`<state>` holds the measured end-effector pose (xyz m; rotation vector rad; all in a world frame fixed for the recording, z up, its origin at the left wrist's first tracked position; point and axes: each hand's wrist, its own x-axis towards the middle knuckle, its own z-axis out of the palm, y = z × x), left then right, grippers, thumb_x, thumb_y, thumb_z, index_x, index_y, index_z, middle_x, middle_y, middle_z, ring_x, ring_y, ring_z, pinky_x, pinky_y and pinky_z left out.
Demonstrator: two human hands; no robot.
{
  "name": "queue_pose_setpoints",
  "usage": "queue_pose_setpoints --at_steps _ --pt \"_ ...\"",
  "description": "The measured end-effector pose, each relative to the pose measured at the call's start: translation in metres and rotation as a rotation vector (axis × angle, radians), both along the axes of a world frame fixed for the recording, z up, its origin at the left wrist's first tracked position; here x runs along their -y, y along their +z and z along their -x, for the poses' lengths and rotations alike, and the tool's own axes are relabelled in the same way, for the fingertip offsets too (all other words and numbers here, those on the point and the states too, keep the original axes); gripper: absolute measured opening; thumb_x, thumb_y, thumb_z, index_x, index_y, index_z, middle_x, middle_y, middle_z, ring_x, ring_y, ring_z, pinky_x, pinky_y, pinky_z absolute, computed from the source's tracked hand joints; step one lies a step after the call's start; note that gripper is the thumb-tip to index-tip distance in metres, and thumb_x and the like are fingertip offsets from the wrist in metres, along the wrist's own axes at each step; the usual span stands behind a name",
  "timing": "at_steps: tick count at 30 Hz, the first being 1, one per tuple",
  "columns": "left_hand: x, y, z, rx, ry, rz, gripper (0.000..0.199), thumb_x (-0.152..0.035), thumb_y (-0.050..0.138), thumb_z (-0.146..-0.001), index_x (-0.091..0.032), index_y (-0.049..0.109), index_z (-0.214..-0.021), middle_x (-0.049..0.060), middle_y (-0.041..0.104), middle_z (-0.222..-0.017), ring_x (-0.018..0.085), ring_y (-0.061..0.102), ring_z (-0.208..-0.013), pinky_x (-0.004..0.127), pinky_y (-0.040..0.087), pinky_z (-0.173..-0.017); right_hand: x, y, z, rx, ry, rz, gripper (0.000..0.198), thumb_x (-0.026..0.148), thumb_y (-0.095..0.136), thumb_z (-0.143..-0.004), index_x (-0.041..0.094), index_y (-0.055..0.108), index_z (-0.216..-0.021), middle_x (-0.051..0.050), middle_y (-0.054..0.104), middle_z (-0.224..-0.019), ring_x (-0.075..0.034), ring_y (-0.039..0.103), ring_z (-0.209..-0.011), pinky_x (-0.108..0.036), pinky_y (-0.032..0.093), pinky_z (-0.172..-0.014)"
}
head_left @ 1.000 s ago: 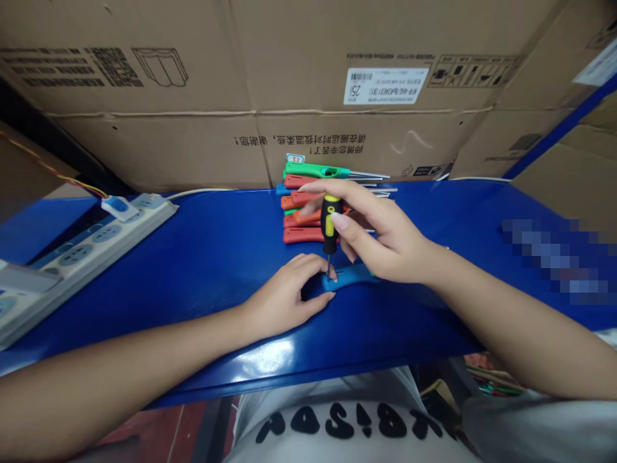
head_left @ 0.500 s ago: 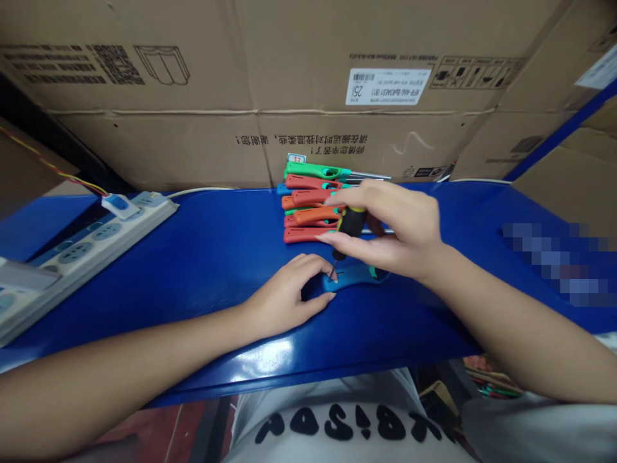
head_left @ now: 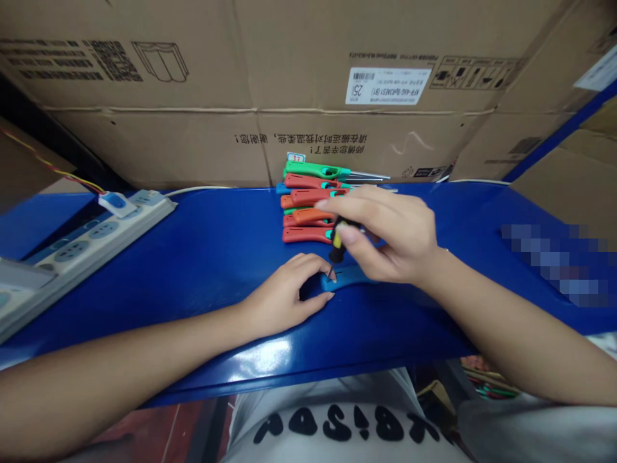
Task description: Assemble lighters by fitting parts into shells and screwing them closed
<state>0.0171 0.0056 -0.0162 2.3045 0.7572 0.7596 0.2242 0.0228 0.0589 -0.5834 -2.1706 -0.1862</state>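
Note:
On the blue table lies a blue long-nosed lighter [head_left: 354, 276], its right part hidden beneath my right hand. My left hand [head_left: 294, 292] pinches the lighter's left end between thumb and forefinger. In my right hand [head_left: 385, 235] is a small screwdriver [head_left: 337, 247] with a black and yellow handle, gripped between thumb and fingers. Its shaft slants down and its tip meets the lighter's left end, close to my left fingertips. Behind them several red, orange, green and blue lighters [head_left: 313, 198] lie stacked, metal nozzles pointing right.
A white power strip [head_left: 103, 241] with a plug and wires runs along the left. A large cardboard sheet [head_left: 193, 145] stands upright behind the table [head_left: 202, 270]. A small numbered tag [head_left: 295, 157] sits by the stack. Something pixelated [head_left: 554, 263] lies at the right.
My right hand has turned and shifted slightly around the screwdriver handle, its thumb now over the handle's front. More of the blue lighter is covered. My left hand stays put.

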Motion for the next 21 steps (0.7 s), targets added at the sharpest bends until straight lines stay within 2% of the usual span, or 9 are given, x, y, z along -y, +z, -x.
queue_pose_setpoints --at_steps 2,4,6,8,10,14,16,19,21 --pt "0.0001 0.0004 0.0003 -0.001 -0.005 0.002 0.014 -0.020 0.066 -0.092 -0.021 0.060 -0.105 0.003 0.068 -0.110 0.020 0.063 -0.106 0.036 0.049 -0.098 0.0009 0.0014 0.0022 -0.015 0.094 0.223 0.038 0.028 0.034 -0.108 0.017 0.060 -0.133 -0.006 0.075 -0.110 -0.011 0.071 -0.080 -0.024 0.057 -0.069" --pt "-0.0002 0.0002 0.0004 0.001 -0.008 0.004 0.013 -0.020 0.066 -0.093 -0.021 0.060 -0.104 0.003 0.068 -0.110 0.020 0.063 -0.106 0.037 0.048 -0.099 0.0002 0.0025 0.0033 -0.024 0.173 0.365 0.036 0.028 0.035 -0.109 0.017 0.058 -0.134 -0.005 0.074 -0.111 -0.008 0.070 -0.073 -0.022 0.057 -0.066" --pt "-0.0006 -0.0004 0.0005 0.002 -0.010 0.005 0.014 -0.020 0.066 -0.092 -0.022 0.060 -0.105 0.002 0.068 -0.109 0.020 0.063 -0.107 0.038 0.048 -0.099 -0.0021 0.0017 0.0020 -0.039 0.168 0.282 0.029 0.036 0.054 -0.102 0.017 0.065 -0.121 -0.005 0.075 -0.105 -0.011 0.071 -0.077 -0.024 0.058 -0.071" --pt "-0.0007 -0.0008 0.0005 0.004 -0.008 0.004 0.016 -0.020 0.067 -0.092 -0.022 0.060 -0.106 0.002 0.068 -0.109 0.020 0.063 -0.106 0.038 0.048 -0.099 -0.0038 -0.0009 -0.0005 -0.037 0.108 0.076 0.030 0.042 0.070 -0.091 0.017 0.070 -0.108 -0.005 0.077 -0.098 -0.016 0.073 -0.085 -0.027 0.058 -0.077" --pt "-0.0006 -0.0006 0.0005 0.003 -0.003 -0.002 0.016 -0.020 0.067 -0.092 -0.022 0.060 -0.106 0.003 0.069 -0.110 0.021 0.064 -0.106 0.038 0.049 -0.098 -0.0031 -0.0034 -0.0013 -0.034 0.064 -0.024 0.028 0.040 0.067 -0.094 0.016 0.070 -0.108 -0.006 0.077 -0.098 -0.019 0.074 -0.090 -0.029 0.058 -0.080" --pt "-0.0001 0.0010 0.0005 -0.015 -0.001 -0.005 0.013 -0.022 0.066 -0.093 -0.022 0.060 -0.105 0.004 0.068 -0.111 0.022 0.063 -0.106 0.039 0.049 -0.097 0.0025 -0.0047 0.0050 -0.085 0.147 0.328 0.035 0.028 0.037 -0.107 0.016 0.058 -0.132 -0.008 0.073 -0.117 -0.011 0.072 -0.078 -0.025 0.058 -0.073" --pt "-0.0001 0.0013 0.0005 -0.015 -0.003 -0.001 0.014 -0.021 0.066 -0.092 -0.022 0.060 -0.105 0.004 0.068 -0.110 0.022 0.063 -0.107 0.039 0.049 -0.098 0.0032 -0.0052 0.0079 -0.104 0.159 0.397 0.032 0.032 0.044 -0.106 0.017 0.059 -0.131 -0.006 0.074 -0.115 -0.009 0.070 -0.071 -0.022 0.057 -0.067" --pt "-0.0002 0.0004 0.0005 -0.001 -0.005 0.003 0.016 -0.019 0.067 -0.091 -0.022 0.060 -0.105 0.003 0.068 -0.109 0.022 0.063 -0.107 0.039 0.049 -0.099 0.0017 -0.0066 0.0081 -0.122 0.049 0.129 0.028 0.042 0.070 -0.092 0.019 0.069 -0.107 -0.004 0.076 -0.097 -0.013 0.070 -0.076 -0.024 0.057 -0.071" --pt "-0.0001 -0.0002 0.0005 0.003 -0.002 -0.004 0.016 -0.019 0.067 -0.091 -0.022 0.060 -0.106 0.003 0.069 -0.110 0.022 0.063 -0.107 0.039 0.049 -0.099 0.0018 -0.0067 0.0072 -0.130 0.012 -0.013 0.024 0.041 0.070 -0.091 0.019 0.071 -0.100 -0.004 0.076 -0.089 -0.015 0.071 -0.079 -0.026 0.057 -0.075"
